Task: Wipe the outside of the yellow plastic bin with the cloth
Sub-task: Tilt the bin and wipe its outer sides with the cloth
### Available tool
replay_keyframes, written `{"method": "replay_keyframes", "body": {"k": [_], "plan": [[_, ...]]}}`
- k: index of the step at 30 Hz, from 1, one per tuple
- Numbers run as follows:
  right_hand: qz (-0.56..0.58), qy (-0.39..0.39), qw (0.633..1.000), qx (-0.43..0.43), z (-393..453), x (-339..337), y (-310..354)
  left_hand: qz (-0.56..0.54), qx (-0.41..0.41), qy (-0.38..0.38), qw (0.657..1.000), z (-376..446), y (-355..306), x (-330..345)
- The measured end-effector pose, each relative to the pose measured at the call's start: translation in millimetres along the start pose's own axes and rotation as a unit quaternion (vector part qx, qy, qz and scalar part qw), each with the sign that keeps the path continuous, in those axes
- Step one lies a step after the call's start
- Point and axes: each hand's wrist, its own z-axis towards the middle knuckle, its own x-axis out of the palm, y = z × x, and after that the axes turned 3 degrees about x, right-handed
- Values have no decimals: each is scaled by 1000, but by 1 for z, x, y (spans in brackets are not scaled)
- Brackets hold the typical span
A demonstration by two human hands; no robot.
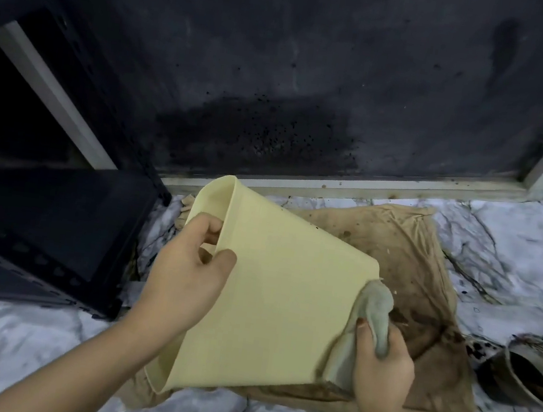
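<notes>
The pale yellow plastic bin (272, 296) lies tipped on its side in the middle of the view, open mouth to the left, base to the right. My left hand (185, 274) grips its rim, thumb on the outer wall and fingers curled inside. A grey cloth (371, 319) is bunched in my right hand (380, 365), which presses it against the bin's base edge at the right. Part of the base is hidden behind the cloth and hand.
A stained brown sheet (420, 270) is spread under the bin on the marbled floor (2, 353). A dirty round pot (517, 373) with dark liquid stands at the right. A black shelf unit (42, 231) is at the left, a dark wall panel (315, 73) behind.
</notes>
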Motion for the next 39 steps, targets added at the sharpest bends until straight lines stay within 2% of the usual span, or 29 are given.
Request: {"method": "replay_keyframes", "body": {"k": [4, 9, 13, 17, 22, 28, 32, 36, 39], "plan": [[13, 55, 998, -34, -25, 7, -2, 5, 14, -77, 997, 2, -4, 6], [2, 90, 987, -136, -43, 19, 7, 36, 46, -131, 990, 12, 6, 3], [46, 150, 971, -178, -54, 25, 39, 26, 116, -126, 985, 3, -5, -5], [102, 178, 956, -209, -57, 29, 79, 5, 155, -129, 980, -1, -6, -7], [155, 206, 937, -235, -55, 30, 125, 17, 190, -79, 979, -9, 7, 0], [137, 172, 965, -144, -20, 23, 134, 18, 218, -63, 974, -9, 11, -2], [55, 134, 986, -86, 20, 24, 104, 6, 216, -75, 974, -10, 16, -6], [19, 90, 996, 12, 48, 20, 67, -2, 224, -85, 971, -9, 22, -13], [-19, 61, 997, 31, 57, 12, 55, 14, 232, -87, 969, -9, 25, -15]]}}
